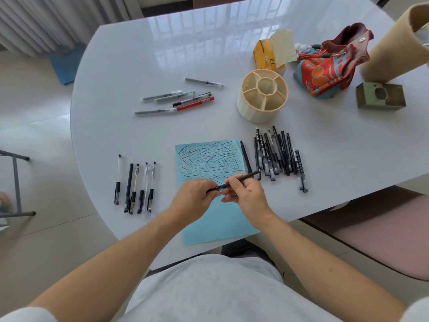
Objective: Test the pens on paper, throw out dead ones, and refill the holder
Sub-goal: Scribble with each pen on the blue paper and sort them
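Observation:
Both hands hold one black pen [243, 178] over the light blue paper [216, 224], whose upper half is covered in black and red scribbles. My right hand [246, 194] grips the barrel; my left hand [195, 196] pinches the pen's near end, where a cap or tip sits. A heap of several black pens [276, 154] lies right of the paper. Several clear-barrel pens [137, 187] lie in a row to the left. Several grey pens and a red one [178, 101] lie farther back. The cream pen holder [262, 96], with empty compartments, stands behind the heap.
A red patterned pouch [329, 66], a yellow box [267, 54] and a green-grey block [380, 96] sit at the back right of the white table [120, 70]. A beige tube [399, 43] leans in from the right. A pink chair [383, 233] stands beside the table's right edge.

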Available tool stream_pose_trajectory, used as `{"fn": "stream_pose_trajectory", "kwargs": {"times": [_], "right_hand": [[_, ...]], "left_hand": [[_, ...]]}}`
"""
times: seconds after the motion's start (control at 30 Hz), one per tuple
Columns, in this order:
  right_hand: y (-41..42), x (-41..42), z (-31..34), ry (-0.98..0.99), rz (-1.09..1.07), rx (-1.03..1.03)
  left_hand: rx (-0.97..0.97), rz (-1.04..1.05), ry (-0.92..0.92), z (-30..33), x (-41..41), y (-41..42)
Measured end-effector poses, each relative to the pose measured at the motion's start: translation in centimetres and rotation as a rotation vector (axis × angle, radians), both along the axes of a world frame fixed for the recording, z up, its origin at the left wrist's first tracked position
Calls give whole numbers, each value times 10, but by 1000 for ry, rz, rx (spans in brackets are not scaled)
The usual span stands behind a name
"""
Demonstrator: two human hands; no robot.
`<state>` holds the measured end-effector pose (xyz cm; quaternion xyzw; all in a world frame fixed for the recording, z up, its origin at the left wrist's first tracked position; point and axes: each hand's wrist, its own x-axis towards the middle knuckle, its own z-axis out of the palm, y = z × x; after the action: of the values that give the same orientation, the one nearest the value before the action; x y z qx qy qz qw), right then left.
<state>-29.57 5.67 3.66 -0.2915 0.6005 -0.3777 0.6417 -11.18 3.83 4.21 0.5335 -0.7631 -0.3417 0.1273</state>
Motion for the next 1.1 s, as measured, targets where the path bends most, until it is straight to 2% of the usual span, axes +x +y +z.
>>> {"fn": "stream_pose_trajectory", "kwargs": {"times": [0.13,0.2,0.33,0.4,0.47,0.57,0.8,1.0,1.1], "right_hand": [[-15,-8,1,130,155,21],[-36,-14,0,255,182,49],[-86,-33,-7,830,428,-7],[-97,-39,-13,991,572,-25],[-100,-40,-19,1056,660,-54],[-100,-42,-27,1154,698,-126],[-107,-45,-24,1236,663,-148],[-189,19,-13,1173,654,-474],[-236,59,-17,1203,728,-554]], "left_hand": [[95,47,-8,-11,-4,3],[120,73,-18,-17,-3,1],[32,105,-126,-33,21,2],[-4,50,-268,-42,35,4],[23,-10,-402,-47,45,8],[21,-40,-465,-51,52,11],[4,-5,-456,-55,57,14],[-3,25,-419,-57,57,14],[-13,30,-413,-59,58,15]]}}
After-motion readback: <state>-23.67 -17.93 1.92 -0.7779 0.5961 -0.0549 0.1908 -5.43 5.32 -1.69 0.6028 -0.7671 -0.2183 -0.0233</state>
